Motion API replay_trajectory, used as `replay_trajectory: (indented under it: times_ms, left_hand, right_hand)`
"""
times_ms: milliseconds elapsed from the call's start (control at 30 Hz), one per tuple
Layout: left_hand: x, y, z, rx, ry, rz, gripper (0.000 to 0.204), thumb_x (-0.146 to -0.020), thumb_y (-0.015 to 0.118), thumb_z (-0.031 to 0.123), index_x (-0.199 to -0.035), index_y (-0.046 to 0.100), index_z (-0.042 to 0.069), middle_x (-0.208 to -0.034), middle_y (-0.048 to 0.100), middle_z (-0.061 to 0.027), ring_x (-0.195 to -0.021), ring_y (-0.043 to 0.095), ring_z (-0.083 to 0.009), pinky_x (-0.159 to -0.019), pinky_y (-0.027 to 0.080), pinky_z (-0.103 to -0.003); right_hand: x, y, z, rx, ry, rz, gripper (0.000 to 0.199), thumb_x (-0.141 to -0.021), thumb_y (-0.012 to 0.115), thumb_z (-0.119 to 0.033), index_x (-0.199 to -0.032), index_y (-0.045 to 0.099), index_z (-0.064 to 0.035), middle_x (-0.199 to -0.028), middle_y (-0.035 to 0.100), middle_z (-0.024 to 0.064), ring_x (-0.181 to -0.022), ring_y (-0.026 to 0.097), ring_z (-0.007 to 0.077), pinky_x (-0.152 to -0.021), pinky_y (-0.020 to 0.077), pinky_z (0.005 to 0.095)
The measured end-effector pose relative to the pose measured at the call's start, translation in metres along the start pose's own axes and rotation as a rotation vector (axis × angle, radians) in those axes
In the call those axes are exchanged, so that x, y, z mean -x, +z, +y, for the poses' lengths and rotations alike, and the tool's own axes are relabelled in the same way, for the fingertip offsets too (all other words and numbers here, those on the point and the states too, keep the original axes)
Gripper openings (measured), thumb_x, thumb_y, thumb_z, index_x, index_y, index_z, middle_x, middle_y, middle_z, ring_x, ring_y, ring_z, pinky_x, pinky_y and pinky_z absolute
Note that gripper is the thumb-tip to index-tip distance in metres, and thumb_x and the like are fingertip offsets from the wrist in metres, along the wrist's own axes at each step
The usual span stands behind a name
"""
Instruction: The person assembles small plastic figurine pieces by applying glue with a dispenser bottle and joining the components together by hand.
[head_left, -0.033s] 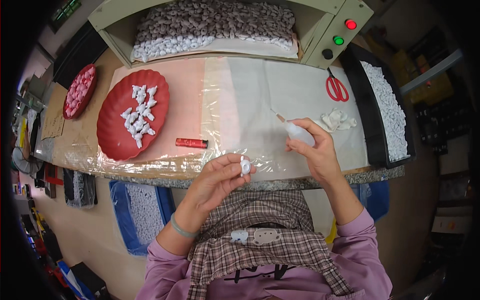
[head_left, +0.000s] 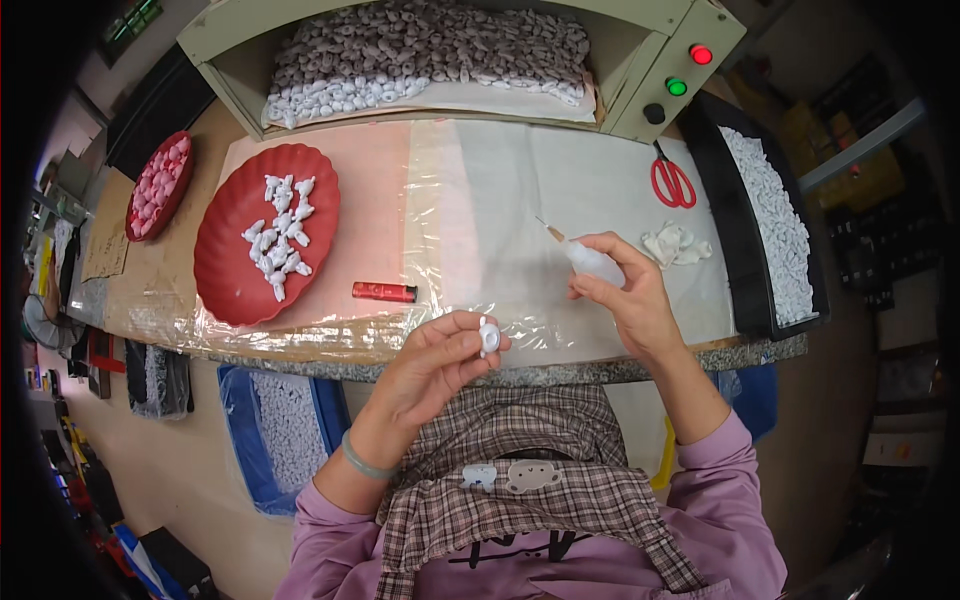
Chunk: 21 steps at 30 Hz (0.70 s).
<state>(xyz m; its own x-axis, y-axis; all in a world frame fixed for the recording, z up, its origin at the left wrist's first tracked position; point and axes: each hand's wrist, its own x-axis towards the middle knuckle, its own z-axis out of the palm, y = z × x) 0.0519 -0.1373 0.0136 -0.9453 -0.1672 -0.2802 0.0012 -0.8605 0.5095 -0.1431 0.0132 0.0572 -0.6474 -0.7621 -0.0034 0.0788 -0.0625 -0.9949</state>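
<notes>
Between the thumb and fingers of my left hand (head_left: 442, 360) is a small white figure piece (head_left: 489, 338), its round hollow turned up. It is held above the table's near edge. My right hand (head_left: 632, 298) is closed around a translucent squeeze bottle (head_left: 597, 264) with a thin needle tip, which points up and left, away from the piece. To the left, a red scalloped bowl (head_left: 225, 265) holds several white figure pieces (head_left: 278, 235) on its bottom. A red lighter (head_left: 385, 292) lies between that bowl and my left hand.
An open-fronted metal box (head_left: 640, 85) full of small pieces stands at the back. Red-handled scissors (head_left: 673, 183) and crumpled white scraps (head_left: 676, 244) lie at right, beside a black tray (head_left: 757, 285) of white pieces. A smaller red bowl (head_left: 184, 190) stands far left; a blue bin (head_left: 235, 415) sits below the table.
My right hand has shifted the squeeze bottle very slightly left and up. My left hand keeps its hold on the white piece, almost unmoved.
</notes>
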Motion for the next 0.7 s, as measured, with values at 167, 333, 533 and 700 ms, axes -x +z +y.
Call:
replay_trajectory:
  times_ms: [167, 333, 533, 700]
  left_hand:
    - [-0.001, -0.008, 0.009, 0.068, 0.005, -0.022, 0.018, -0.089, 0.058, 0.005, -0.106, 0.057, -0.002, -0.099, 0.064, -0.0189, -0.084, 0.065, -0.0188, -0.075, 0.056, -0.024]
    - [0.001, -0.014, 0.017, 0.083, -0.005, -0.018, 0.018, -0.089, 0.058, 0.005, -0.106, 0.058, -0.002, -0.098, 0.064, -0.0171, -0.083, 0.065, -0.0187, -0.075, 0.056, -0.025]
    - [0.001, -0.021, 0.018, 0.093, -0.005, -0.023, 0.018, -0.089, 0.058, 0.005, -0.106, 0.058, -0.001, -0.099, 0.063, -0.0172, -0.084, 0.064, -0.0188, -0.075, 0.055, -0.026]
    - [0.003, -0.023, 0.02, 0.089, -0.021, -0.005, 0.018, -0.089, 0.058, 0.006, -0.106, 0.058, -0.001, -0.099, 0.063, -0.0173, -0.084, 0.064, -0.0188, -0.074, 0.055, -0.026]
  right_hand:
    - [-0.088, -0.018, 0.017, 0.595, -0.168, 0.046, 0.023, -0.078, 0.065, -0.003, -0.099, 0.055, -0.0043, -0.084, 0.054, 0.0002, -0.07, 0.052, 0.008, -0.061, 0.0432, 0.0239]
    - [-0.2, -0.017, 0.009, 0.895, -0.279, 0.151, 0.02, -0.078, 0.066, -0.009, -0.097, 0.063, -0.0037, -0.083, 0.062, 0.0078, -0.071, 0.058, 0.0162, -0.064, 0.0461, 0.0308]
    - [-0.277, -0.022, 0.029, 1.413, -0.559, 0.23, 0.031, -0.076, 0.065, -0.01, -0.107, 0.064, -0.0085, -0.103, 0.064, 0.0177, -0.095, 0.06, 0.0376, -0.083, 0.0482, 0.0444]
    - [-0.29, -0.013, 0.031, 1.534, -0.373, 0.194, 0.033, -0.076, 0.067, -0.012, -0.109, 0.064, -0.0107, -0.104, 0.065, 0.0166, -0.096, 0.061, 0.0356, -0.085, 0.0488, 0.0431]
